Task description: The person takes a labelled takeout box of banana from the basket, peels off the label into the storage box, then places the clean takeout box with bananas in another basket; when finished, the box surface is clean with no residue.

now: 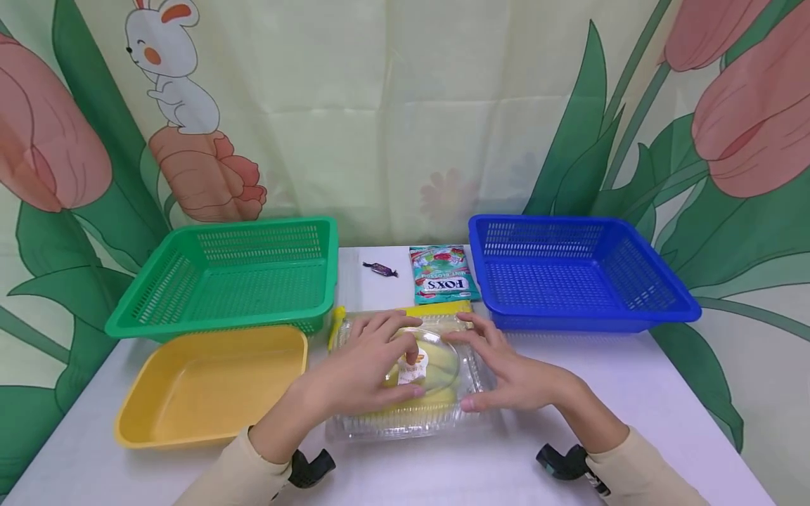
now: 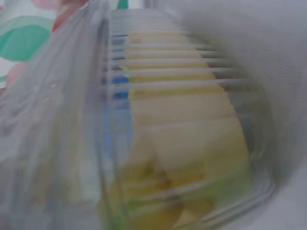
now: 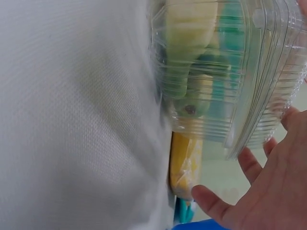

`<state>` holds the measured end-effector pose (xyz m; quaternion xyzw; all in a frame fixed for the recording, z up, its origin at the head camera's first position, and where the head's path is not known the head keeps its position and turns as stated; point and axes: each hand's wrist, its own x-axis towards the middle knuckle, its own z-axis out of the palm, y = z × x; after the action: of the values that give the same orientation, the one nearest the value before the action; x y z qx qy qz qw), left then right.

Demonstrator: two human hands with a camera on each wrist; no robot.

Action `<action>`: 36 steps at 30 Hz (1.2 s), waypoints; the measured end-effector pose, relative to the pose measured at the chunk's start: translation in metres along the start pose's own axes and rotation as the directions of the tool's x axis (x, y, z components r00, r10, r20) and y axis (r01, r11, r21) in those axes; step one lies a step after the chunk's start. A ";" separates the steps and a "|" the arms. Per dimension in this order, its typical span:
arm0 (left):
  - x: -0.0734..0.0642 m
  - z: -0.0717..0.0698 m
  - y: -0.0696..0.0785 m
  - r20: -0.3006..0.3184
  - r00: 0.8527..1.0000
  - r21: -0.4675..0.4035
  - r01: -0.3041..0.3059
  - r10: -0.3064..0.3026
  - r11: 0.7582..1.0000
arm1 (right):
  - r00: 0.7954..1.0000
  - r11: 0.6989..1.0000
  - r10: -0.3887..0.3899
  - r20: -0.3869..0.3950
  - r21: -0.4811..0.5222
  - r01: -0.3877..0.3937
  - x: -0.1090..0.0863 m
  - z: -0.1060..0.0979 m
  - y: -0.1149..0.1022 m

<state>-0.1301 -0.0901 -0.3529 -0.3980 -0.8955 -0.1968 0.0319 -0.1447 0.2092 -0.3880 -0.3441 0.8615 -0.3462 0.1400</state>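
Observation:
A clear plastic clamshell box (image 1: pixel 471 369) with yellow-green bananas (image 1: pixel 436 365) inside lies on the table in front of me, its lid down. A white round-and-square sticker (image 1: pixel 413 369) marks the lid. My left hand (image 1: pixel 373 365) lies over the left part of the lid, fingers loosely bent and grasping nothing. My right hand (image 1: pixel 515 369) is spread at the box's right edge, thumb apart from the fingers, its fingertips over the lid. In the right wrist view, the right hand's fingers (image 3: pixel 249 165) are at the box's ridged rim. The left hand hardly shows in the left wrist view.
Behind the box lies a yellow packet (image 1: pixel 443 308), partly hidden. Farther back are a Fox's candy bag (image 1: pixel 441 270) and a small wrapped candy (image 1: pixel 380 269). A green basket (image 1: pixel 332 281) and a yellow tray (image 1: pixel 136 393) stand left, a blue basket (image 1: pixel 588 320) right.

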 end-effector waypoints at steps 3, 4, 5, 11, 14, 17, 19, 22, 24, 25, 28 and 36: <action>0.003 0.003 0.000 0.012 1.000 0.026 -0.002 0.002 1.000 | 1.000 1.000 -0.004 0.001 0.006 0.004 0.001 0.000 0.001; 0.004 0.004 0.000 0.014 1.000 0.027 -0.002 0.002 1.000 | 1.000 1.000 -0.003 0.002 0.008 0.003 0.001 0.001 0.002; 0.004 0.005 0.000 0.013 1.000 0.030 -0.001 0.000 1.000 | 1.000 1.000 -0.005 0.003 0.006 0.005 0.000 0.001 0.002; 0.005 0.009 0.001 -0.004 1.000 0.014 0.023 -0.023 1.000 | 1.000 1.000 0.007 -0.003 0.001 -0.007 -0.002 0.001 0.003; 0.005 0.011 0.001 -0.006 0.999 0.009 0.042 -0.042 0.999 | 1.000 1.000 0.016 -0.003 0.010 -0.016 -0.003 0.002 0.002; 0.005 0.013 0.001 -0.006 0.998 -0.003 0.058 -0.058 0.998 | 1.000 1.000 0.019 0.000 0.014 -0.019 -0.003 0.002 0.002; 0.004 0.013 0.000 -0.006 0.998 -0.015 0.065 -0.065 0.998 | 1.000 1.000 0.012 0.000 0.014 -0.012 -0.003 0.002 0.002; 0.003 0.014 0.000 -0.009 0.998 -0.038 0.063 -0.063 0.997 | 1.000 1.000 -0.002 -0.004 0.011 0.002 -0.003 0.002 0.003; 0.002 0.014 -0.001 -0.011 0.998 -0.050 0.060 -0.061 0.997 | 1.000 1.000 -0.009 -0.008 0.006 0.009 -0.002 0.002 0.004; 0.002 0.014 -0.001 -0.010 0.998 -0.056 0.058 -0.059 0.997 | 1.000 1.000 -0.011 -0.010 0.004 0.011 -0.002 0.002 0.004; 0.002 0.014 -0.002 -0.013 0.998 -0.078 0.055 -0.056 0.995 | 1.000 1.000 -0.015 -0.013 -0.004 0.015 -0.002 0.002 0.005; -0.002 0.016 -0.005 -0.053 0.998 -0.117 0.035 -0.042 0.992 | 1.000 1.000 -0.019 -0.013 0.009 0.019 0.000 0.002 0.003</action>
<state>-0.1308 -0.0882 -0.3697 -0.3761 -0.8888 -0.2601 0.0299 -0.1451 0.2094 -0.3913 -0.3496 0.8575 -0.3535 0.1326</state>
